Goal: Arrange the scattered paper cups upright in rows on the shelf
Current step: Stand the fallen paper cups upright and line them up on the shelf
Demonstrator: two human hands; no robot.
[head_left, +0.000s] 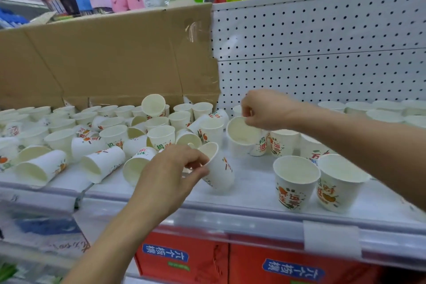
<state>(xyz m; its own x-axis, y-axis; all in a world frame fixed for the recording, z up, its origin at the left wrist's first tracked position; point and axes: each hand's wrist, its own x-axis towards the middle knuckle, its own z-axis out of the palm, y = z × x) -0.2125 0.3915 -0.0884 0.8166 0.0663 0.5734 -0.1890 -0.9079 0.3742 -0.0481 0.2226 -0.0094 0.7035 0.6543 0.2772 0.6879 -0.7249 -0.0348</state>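
You are pinching a tilted cup (219, 168) by its rim with your left hand (170, 175) and another cup's (242, 136) rim with your right hand (265, 110), both over the shelf (249, 193).

Two bare forearms in view, no sleeves, cuffs or gloves visible up to the frame edges. Left hand (169, 175) — no ring, watch or band seen on fingers or wrist. Right hand (265, 110) — likewise unadorned at wrist and knuckles. Nails short and unpainted where visible. No markings or bandages on either arm. Elbows and upper arms out of frame.
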